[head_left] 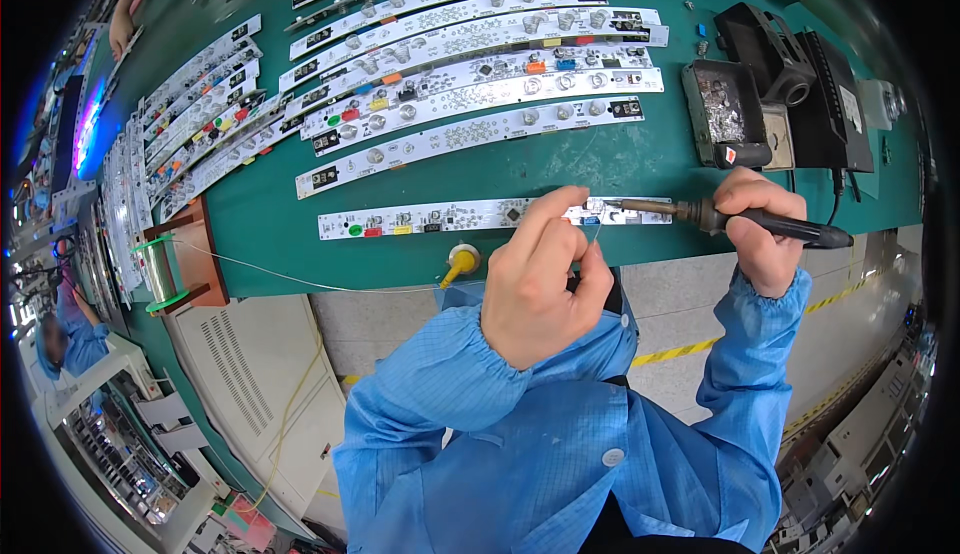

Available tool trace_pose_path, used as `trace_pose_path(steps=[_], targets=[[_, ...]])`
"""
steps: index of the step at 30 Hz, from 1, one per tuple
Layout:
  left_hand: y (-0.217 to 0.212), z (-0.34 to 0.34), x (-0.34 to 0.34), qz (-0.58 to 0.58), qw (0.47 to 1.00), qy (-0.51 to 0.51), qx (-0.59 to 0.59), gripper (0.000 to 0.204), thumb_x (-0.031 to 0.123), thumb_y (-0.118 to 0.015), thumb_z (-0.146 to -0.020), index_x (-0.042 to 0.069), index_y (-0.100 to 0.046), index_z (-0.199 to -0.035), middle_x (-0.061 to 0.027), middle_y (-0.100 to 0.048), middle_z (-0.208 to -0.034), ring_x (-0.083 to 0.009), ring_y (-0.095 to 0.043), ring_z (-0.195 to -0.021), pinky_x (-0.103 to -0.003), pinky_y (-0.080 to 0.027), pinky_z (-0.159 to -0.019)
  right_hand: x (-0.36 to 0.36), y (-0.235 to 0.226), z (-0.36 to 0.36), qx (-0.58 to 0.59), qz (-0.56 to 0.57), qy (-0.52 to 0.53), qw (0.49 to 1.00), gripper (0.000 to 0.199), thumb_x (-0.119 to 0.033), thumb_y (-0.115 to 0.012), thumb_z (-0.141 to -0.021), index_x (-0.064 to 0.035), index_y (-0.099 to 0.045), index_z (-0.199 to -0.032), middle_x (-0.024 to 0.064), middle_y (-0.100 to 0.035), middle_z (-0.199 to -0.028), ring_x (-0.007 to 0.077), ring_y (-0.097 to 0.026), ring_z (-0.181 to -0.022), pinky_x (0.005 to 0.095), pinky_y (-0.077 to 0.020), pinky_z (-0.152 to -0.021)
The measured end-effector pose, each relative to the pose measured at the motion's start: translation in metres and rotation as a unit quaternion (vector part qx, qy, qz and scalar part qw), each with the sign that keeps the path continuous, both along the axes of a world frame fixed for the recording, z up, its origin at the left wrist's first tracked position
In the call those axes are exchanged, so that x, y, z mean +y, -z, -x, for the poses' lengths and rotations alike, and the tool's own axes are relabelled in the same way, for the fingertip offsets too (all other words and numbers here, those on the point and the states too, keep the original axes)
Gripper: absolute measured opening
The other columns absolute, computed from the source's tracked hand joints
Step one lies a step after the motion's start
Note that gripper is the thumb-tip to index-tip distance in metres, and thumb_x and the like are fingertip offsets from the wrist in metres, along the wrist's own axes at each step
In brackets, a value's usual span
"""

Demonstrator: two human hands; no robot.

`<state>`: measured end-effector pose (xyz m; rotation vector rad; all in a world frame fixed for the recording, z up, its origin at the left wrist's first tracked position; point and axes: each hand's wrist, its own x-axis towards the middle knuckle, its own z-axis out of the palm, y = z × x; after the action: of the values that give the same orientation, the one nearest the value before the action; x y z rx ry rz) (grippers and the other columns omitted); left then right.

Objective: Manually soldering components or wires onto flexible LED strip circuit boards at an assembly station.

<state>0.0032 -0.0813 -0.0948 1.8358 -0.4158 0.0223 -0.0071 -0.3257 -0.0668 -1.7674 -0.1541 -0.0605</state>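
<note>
A long white circuit board [470, 217] with coloured connectors lies across the near part of the green bench. My right hand [765, 229] grips a soldering iron [800, 228] by its dark handle; its tip points left, over the board's right end. Over the same board, my left hand [550, 279] is closed, thumb and fingers pinched on solder wire, with a thin strand showing by the thumb tip. The solder wire [300, 272] trails from a green-flanged spool [160, 276] at the left and passes behind that hand. My fingers hide part of the board.
Rows of similar boards [470, 134] fill the far bench, with more stacked left [200, 114]. A yellow-tipped object [462, 264] stands at the bench's front edge. Right are a metal tray [725, 104], a black iron holder [770, 54] and a dark box [835, 104]. Another person's hand [122, 29] shows far left.
</note>
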Motion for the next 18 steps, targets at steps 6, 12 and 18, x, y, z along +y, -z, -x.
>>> trace_pose_path(steps=[6, 12, 18], targets=[[0.002, 0.0015, -0.0018, -0.008, 1.0, -0.006, 0.004, 0.014, -0.009, -0.062, -0.073, -0.003, -0.051, -0.068, -0.0208, -0.061, -0.105, -0.0134, -0.063, -0.058, -0.024, -0.051, -0.046, -0.0108, 0.0032, -0.0063, 0.063, -0.053, -0.02, 0.996, 0.025, -0.016, -0.065, -0.073, 0.0029, -0.064, -0.089, 0.0146, -0.056, -0.082, 0.0172, -0.053, -0.061, 0.0255, -0.0452, -0.051], [0.0006, 0.0015, -0.0017, -0.02, 1.0, -0.006, 0.003, 0.013, -0.008, -0.063, -0.073, -0.003, -0.052, -0.067, -0.02, -0.061, -0.106, -0.013, -0.062, -0.058, -0.023, -0.051, -0.047, -0.0099, 0.001, -0.0066, 0.104, -0.092, -0.007, 0.99, 0.024, -0.014, -0.065, -0.072, 0.0027, -0.065, -0.089, 0.0145, -0.056, -0.083, 0.0162, -0.054, -0.058, 0.0242, -0.0466, -0.048], [0.0008, 0.0022, -0.0016, -0.008, 1.0, -0.004, 0.009, 0.013, -0.008, -0.063, -0.072, -0.003, -0.053, -0.067, -0.0204, -0.061, -0.107, -0.0128, -0.062, -0.058, -0.023, -0.051, -0.047, -0.0092, 0.001, -0.0059, 0.11, -0.102, 0.003, 0.989, 0.023, -0.013, -0.064, -0.071, 0.0028, -0.066, -0.088, 0.0146, -0.056, -0.083, 0.0156, -0.053, -0.056, 0.0239, -0.0469, -0.048]])
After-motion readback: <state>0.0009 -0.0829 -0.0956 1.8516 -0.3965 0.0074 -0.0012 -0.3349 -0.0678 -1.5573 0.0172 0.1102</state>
